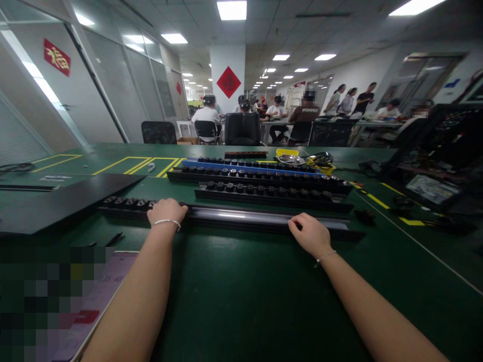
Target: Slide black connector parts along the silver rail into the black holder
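A long black power strip housing (237,216), an open channel, lies across the green table in front of me. Round black sockets (123,201) sit in its left end, while its middle and right show a bare, shiny inside. My left hand (166,213) rests over the channel where the row of sockets ends, fingers curled round it and thumb to the right. With fingers bent in a pinch, my right hand (310,234) grips the near edge towards the right end. Its fingertips are partly hidden. Behind lie more socket-filled strips (264,191), one with a blue housing (249,166).
A dark flat panel (68,201) lies on the left, near a purple printed sheet (109,281). A yellow tray (287,152) and a metal dish (290,160) stand behind the strips. Dark equipment (433,166) rises at right. People sit and stand at tables beyond.
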`<action>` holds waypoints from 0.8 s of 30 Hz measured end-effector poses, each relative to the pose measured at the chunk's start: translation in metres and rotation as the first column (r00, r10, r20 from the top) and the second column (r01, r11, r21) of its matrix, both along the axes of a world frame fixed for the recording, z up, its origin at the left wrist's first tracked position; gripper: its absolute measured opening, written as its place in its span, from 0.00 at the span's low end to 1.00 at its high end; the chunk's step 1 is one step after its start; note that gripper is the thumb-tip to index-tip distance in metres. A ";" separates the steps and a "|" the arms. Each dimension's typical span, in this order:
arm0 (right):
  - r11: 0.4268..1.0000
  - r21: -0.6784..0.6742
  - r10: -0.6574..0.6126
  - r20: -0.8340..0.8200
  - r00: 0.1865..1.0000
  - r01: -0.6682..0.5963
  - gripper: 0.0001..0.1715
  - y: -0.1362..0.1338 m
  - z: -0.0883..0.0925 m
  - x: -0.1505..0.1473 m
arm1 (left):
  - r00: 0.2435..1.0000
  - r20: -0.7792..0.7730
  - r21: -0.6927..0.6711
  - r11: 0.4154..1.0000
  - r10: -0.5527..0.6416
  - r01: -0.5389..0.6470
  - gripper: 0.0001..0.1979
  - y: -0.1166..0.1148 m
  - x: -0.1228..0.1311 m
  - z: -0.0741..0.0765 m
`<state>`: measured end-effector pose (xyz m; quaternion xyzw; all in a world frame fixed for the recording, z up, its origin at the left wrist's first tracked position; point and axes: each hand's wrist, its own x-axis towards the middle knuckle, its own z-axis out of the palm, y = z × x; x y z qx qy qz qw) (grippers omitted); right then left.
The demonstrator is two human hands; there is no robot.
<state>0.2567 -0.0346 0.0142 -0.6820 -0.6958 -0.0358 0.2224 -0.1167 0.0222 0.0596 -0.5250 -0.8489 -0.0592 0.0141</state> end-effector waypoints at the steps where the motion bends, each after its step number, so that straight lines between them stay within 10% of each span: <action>1: 1.000 -0.002 -0.009 0.002 1.000 0.009 0.15 0.000 0.000 0.000 | 1.000 -0.001 -0.001 1.000 -0.002 0.002 0.27 0.000 0.001 0.000; 24: 0.986 0.097 0.113 0.183 0.977 -0.133 0.21 0.000 -0.013 0.003 | 0.996 0.075 0.024 0.999 -0.043 0.042 0.30 0.007 0.000 -0.010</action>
